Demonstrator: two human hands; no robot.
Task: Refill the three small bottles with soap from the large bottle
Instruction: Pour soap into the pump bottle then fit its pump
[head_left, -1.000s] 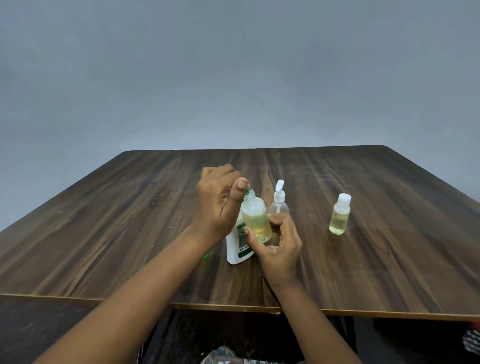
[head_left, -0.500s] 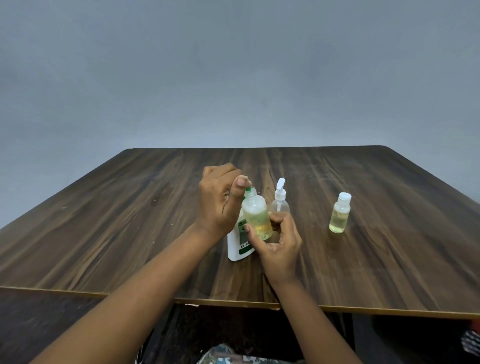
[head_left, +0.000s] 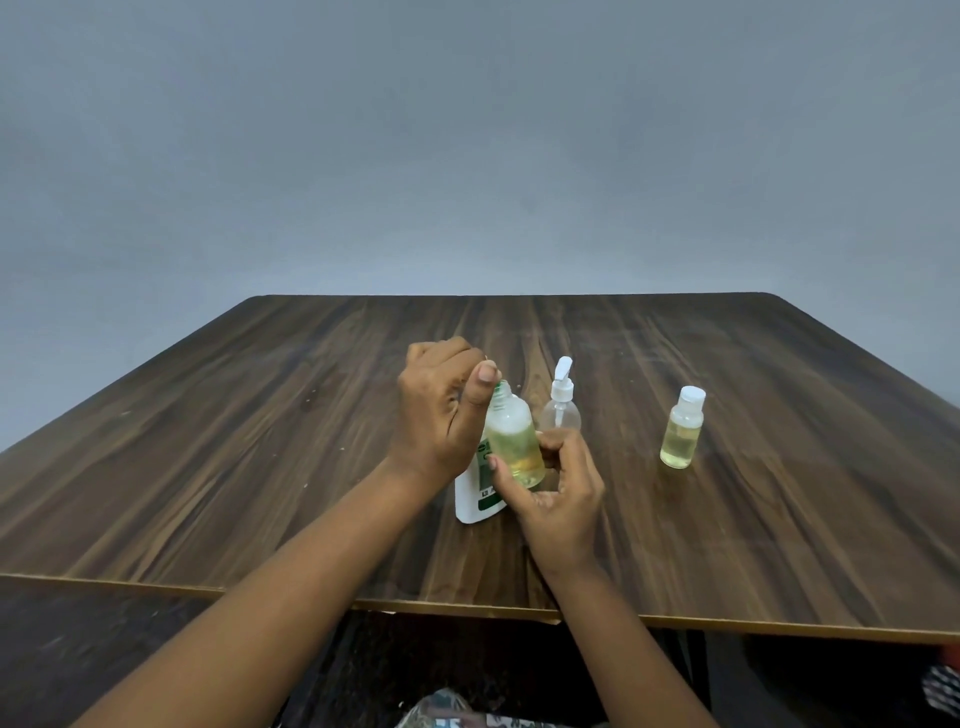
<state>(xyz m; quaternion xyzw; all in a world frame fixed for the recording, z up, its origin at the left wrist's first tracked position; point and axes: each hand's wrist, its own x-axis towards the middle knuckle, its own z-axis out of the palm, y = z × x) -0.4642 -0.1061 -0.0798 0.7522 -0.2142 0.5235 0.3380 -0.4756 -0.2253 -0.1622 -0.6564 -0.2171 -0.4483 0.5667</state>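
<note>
The dark wood-grain bench (head_left: 260, 441) carries a white plastic large bottle (head_left: 471, 501), a clear round pump bottle (head_left: 561, 415) and a small capped bottle (head_left: 681, 436) with yellow soap. The right hand (head_left: 558, 488) grips a clear rounded bottle (head_left: 514, 441), half full, above the bench. The left hand (head_left: 441, 415), fingers curled, pinches its green cap (head_left: 503, 385).

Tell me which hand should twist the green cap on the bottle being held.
Left. The left hand sits at the green cap of the small bottle, thumb and fingers curled round it. The right hand grips the bottle's body from below, likely best left there to steady it.
</note>
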